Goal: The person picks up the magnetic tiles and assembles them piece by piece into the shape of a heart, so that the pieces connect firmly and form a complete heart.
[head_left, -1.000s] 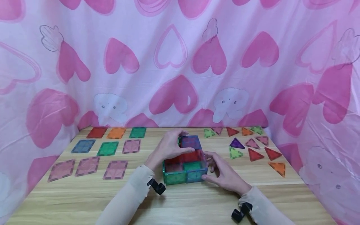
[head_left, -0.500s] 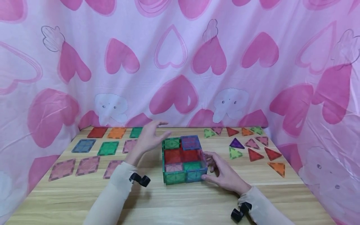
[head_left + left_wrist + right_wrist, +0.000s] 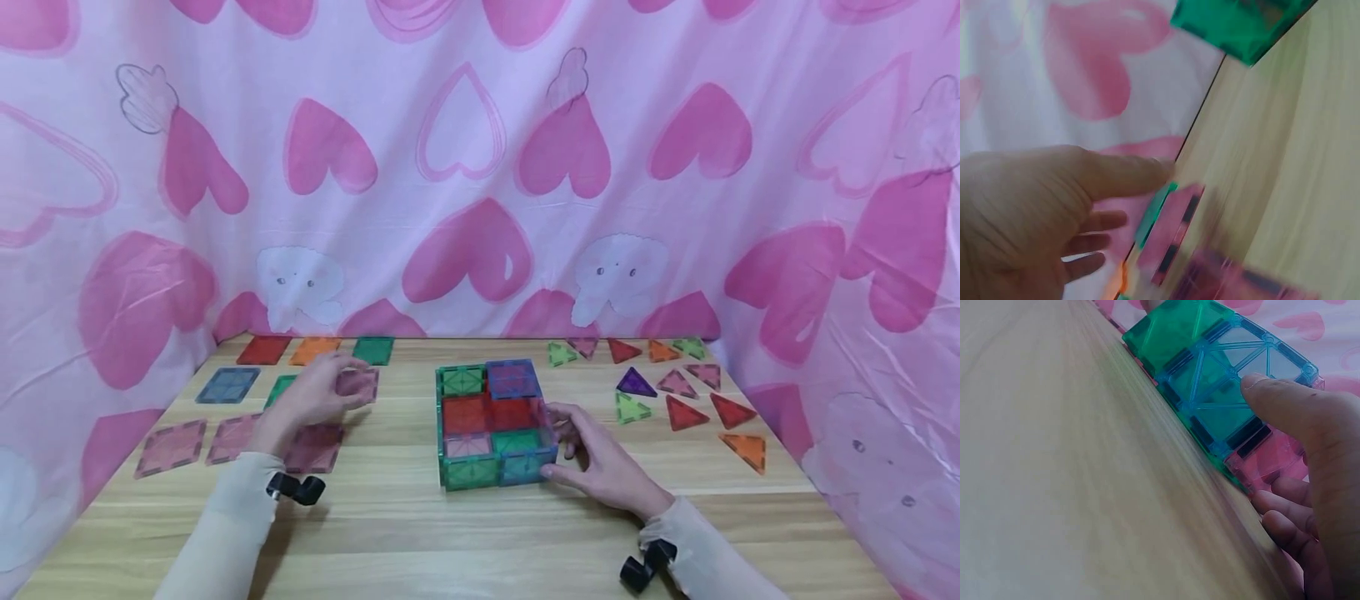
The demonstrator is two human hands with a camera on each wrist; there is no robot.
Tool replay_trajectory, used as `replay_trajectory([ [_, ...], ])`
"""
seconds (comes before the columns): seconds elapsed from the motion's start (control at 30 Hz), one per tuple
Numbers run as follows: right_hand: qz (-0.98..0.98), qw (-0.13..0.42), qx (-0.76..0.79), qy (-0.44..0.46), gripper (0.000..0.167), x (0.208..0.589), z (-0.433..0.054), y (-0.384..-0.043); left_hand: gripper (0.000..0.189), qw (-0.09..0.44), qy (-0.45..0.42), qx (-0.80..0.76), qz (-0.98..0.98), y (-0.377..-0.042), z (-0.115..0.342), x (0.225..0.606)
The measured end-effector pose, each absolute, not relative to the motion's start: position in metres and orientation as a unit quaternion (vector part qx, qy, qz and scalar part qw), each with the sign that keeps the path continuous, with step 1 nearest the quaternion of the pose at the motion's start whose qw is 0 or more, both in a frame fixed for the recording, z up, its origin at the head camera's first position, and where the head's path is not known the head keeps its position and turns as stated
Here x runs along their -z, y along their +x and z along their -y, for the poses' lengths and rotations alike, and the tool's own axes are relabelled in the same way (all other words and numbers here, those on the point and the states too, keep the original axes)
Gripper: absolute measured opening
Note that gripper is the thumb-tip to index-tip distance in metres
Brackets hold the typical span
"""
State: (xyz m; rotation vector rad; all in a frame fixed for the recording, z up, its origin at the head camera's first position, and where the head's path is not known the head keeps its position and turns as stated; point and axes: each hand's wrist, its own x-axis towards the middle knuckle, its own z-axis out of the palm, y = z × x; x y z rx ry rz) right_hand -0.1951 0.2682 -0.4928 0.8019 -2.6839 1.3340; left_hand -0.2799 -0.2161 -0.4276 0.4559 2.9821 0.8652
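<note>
A low box of translucent magnetic tiles (image 3: 468, 473) stands mid-table, with green and blue front walls and red, pink and green panels inside. A blue-purple square lies across its back right part. My right hand (image 3: 603, 467) holds its front right corner; the thumb (image 3: 1279, 397) rests on the blue wall (image 3: 1213, 403) and curled fingers meet the pink side wall (image 3: 1272, 456). On the left, my left hand (image 3: 311, 398) hovers at a pink square tile (image 3: 365, 385), fingers loosely extended and grasping nothing. In the left wrist view, its forefinger points over that tile (image 3: 1169, 234).
Square tiles lie in rows at left, among them a red tile (image 3: 264, 350), a blue tile (image 3: 228, 385) and a pink tile (image 3: 171, 447). Several triangles, including a purple triangle (image 3: 636, 382), are spread at back right. A pink heart-patterned curtain (image 3: 465, 208) encloses the table.
My left hand has left the box and travelled left to the square tiles, uncovering the box's inside. My right hand stays at the box's corner.
</note>
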Motion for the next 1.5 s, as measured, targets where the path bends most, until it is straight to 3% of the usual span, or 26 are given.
replay_trajectory([
  [0.23,0.864,0.014,-0.439,0.247,0.082,0.492,-0.268,-0.194,0.074,0.058,0.128,-0.274,-0.951,-0.283,0.23,0.43],
  [0.57,0.865,0.024,-0.432,0.256,0.082,0.493,-0.27,-0.196,0.056,0.02,0.146,-0.253,-0.956,-0.287,0.228,0.441],
  [0.77,0.863,0.025,-0.433,0.259,0.083,0.492,-0.268,-0.196,0.06,0.013,0.134,-0.291,-0.947,-0.287,0.225,0.438],
  [1.0,0.865,0.02,-0.429,0.26,0.083,0.493,-0.267,-0.197,0.061,-0.057,0.135,-0.333,-0.931,-0.279,0.207,0.422],
  [1.5,0.861,0.016,-0.438,0.258,0.082,0.494,-0.266,-0.195,0.061,-0.075,0.304,-0.372,-0.874,-0.266,0.122,0.404],
])
